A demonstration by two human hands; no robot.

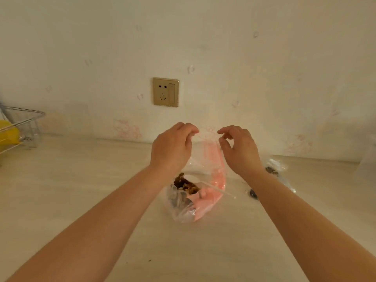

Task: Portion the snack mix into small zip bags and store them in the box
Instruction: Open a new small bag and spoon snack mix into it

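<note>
Both hands [205,145] seemingly pinch thin clear bag [207,157].

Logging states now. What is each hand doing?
Left hand: pinches top edge of clear pink-printed zip bag.
Right hand: pinches the same bag's top edge.

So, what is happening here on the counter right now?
A person holds up a small zip bag by its top edge, the left hand pinching one corner and the right hand the other. Below it a clear bag of snack mix lies open on the counter. More bags lie to the right.
</note>
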